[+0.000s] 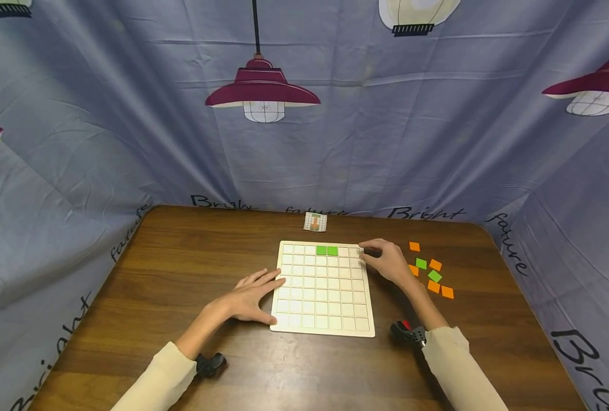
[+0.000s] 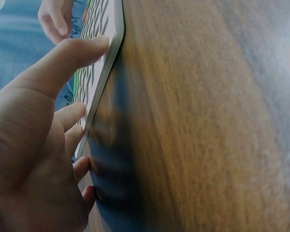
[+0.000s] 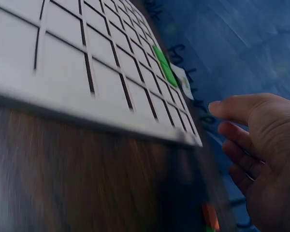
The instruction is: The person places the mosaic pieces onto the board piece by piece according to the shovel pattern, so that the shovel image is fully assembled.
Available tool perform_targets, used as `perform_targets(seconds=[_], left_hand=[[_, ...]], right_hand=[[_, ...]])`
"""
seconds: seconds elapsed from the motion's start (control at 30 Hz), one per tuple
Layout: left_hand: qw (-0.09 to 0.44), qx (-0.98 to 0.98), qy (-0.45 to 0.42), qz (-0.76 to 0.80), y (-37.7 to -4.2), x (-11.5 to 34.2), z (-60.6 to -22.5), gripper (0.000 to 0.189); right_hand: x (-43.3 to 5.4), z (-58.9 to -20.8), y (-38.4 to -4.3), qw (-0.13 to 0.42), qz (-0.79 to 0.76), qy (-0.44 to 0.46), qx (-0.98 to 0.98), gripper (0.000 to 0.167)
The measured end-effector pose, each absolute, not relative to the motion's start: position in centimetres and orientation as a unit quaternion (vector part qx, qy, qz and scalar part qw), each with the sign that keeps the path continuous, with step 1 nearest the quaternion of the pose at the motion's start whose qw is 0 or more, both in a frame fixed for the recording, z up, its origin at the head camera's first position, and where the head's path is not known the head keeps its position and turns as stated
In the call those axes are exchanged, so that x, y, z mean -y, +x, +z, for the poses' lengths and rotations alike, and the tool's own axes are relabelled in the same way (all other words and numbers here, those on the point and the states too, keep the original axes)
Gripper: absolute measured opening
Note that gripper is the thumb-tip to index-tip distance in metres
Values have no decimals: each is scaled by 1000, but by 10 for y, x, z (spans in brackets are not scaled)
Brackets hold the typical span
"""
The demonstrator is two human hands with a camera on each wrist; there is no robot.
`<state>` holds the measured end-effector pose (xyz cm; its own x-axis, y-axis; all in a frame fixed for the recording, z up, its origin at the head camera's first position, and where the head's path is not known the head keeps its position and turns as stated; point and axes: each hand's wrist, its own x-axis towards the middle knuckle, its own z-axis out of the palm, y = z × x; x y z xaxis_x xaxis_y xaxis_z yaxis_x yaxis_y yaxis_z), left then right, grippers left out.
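Observation:
A pale square grid board (image 1: 322, 294) lies on the table, two green tiles (image 1: 327, 250) side by side in its top row. My left hand (image 1: 247, 299) rests at the board's left edge with fingers spread; in the left wrist view, its thumb (image 2: 89, 50) touches the rim. By the upper right corner is my right hand (image 1: 386, 260), thumb and index finger apart. The right wrist view shows this hand (image 3: 275, 150) just off the board with fingers loosely bent and no tile visible in it.
Several loose orange tiles (image 1: 447, 292) and two green tiles (image 1: 420, 263) lie right of the board, close to my right forearm. A small printed card (image 1: 315, 222) sits behind the board at the table's back edge. Blue-grey cloth (image 1: 304, 154) surrounds the wooden table (image 1: 206, 245).

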<state>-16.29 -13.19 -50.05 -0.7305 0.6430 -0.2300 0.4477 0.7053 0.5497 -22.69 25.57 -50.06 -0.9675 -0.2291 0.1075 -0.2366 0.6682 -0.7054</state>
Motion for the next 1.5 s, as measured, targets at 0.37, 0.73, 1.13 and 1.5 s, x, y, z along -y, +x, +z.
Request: perform_targets(seconds=[0.37, 0.73, 1.13, 1.5], left_hand=[[206, -900, 304, 233, -162, 132, -500, 95], [209, -902, 303, 228, -162, 131, -501, 95], [207, -903, 301, 228, -161, 130, -500, 95], [208, -903, 298, 230, -161, 131, -499, 95]], right_hand=[[-323, -495, -201, 22, 357, 91, 929, 35], [-377, -506, -168, 88, 352, 13, 932, 35], [-403, -522, -149, 78, 343, -50, 935, 38], [-400, -529, -154, 90, 343, -60, 933, 37]])
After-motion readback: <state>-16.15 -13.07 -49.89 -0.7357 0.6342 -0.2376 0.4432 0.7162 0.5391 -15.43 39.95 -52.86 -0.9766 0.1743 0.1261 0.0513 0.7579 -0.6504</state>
